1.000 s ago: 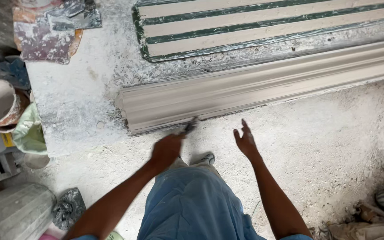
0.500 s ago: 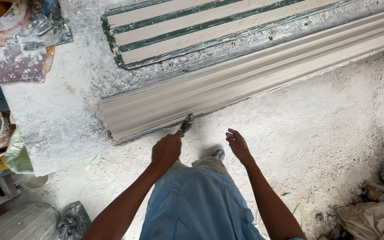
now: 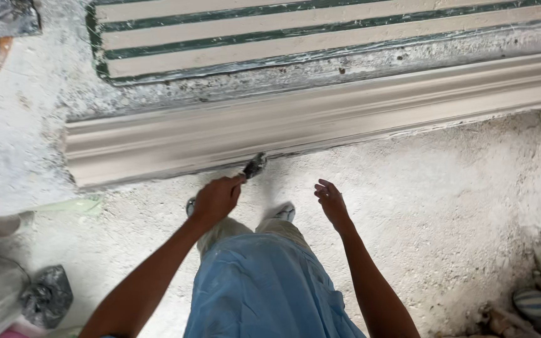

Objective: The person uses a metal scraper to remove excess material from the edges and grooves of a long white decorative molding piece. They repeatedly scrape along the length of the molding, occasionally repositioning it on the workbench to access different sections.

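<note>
One dark tool (image 3: 255, 166) in left hand (image 3: 216, 199)

Ahead of you the long moulding (image 3: 320, 122) runs left to right on the bench edge, the striped mould board (image 3: 320, 31) behind it, your left hand (image 3: 216, 199) with a small tool (image 3: 253, 166) just before it, right hand (image 3: 332, 203) beside, bag (image 3: 46, 296) lower left.

Person seen from above: dusty light-blue shorts (image 3: 264, 288), pale dust-covered shoes (image 3: 285, 211), bare forearms with no sleeves showing.
</note>
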Motion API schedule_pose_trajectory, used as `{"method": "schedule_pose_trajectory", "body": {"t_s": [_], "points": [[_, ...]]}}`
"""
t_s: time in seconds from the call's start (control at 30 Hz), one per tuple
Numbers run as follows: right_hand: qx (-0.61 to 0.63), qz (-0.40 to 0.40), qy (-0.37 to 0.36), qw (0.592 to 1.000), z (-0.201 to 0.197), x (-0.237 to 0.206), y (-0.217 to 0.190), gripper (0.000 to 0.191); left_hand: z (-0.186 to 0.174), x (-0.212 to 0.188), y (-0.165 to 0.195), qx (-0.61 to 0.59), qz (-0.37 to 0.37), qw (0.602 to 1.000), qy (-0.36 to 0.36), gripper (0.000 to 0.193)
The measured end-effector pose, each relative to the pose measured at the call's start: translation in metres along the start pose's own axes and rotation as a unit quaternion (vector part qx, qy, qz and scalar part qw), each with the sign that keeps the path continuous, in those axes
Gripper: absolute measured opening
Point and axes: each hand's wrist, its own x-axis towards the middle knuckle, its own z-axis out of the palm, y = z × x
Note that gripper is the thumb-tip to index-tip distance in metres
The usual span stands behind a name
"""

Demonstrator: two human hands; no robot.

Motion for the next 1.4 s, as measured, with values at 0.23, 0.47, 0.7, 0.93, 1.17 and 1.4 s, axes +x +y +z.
{"method": "schedule_pose_trajectory", "body": {"t_s": [0.23, 0.47, 0.7, 0.93, 1.17, 1.4], "points": [[-0.032, 0.008, -0.023, 0.999, -0.096, 0.049, 0.008, 0.052, 0.095, 0.08, 0.12, -0.01, 0.037, 0.999, 0.011, 0.03], [0.033, 0.027, -0.009, 0.999, -0.132, 0.078, -0.006, 0.056, 0.062, 0.074, 0.094, 0.046, -0.015, 0.999, -0.014, 0.027], [0.051, 0.092, 0.013, 0.994, -0.125, 0.081, -0.021, 0.059, 0.149, 0.169, 0.191, 0.031, 0.053, 0.996, -0.071, 0.032], [0.054, 0.066, 0.093, 0.992, -0.179, 0.068, -0.02, 0.06, 0.111, 0.147, 0.174, -0.001, 0.022, 0.994, -0.106, 0.036], [-0.232, -0.076, 0.096, 0.965, -0.204, 0.086, -0.009, 0.042, 0.178, 0.204, 0.244, 0.055, 0.06, 0.994, -0.079, 0.041], [-0.065, 0.023, 0.06, 0.996, -0.303, 0.114, 0.008, 0.052, 0.231, 0.233, 0.319, 0.036, 0.081, 0.993, -0.075, 0.041]]}}
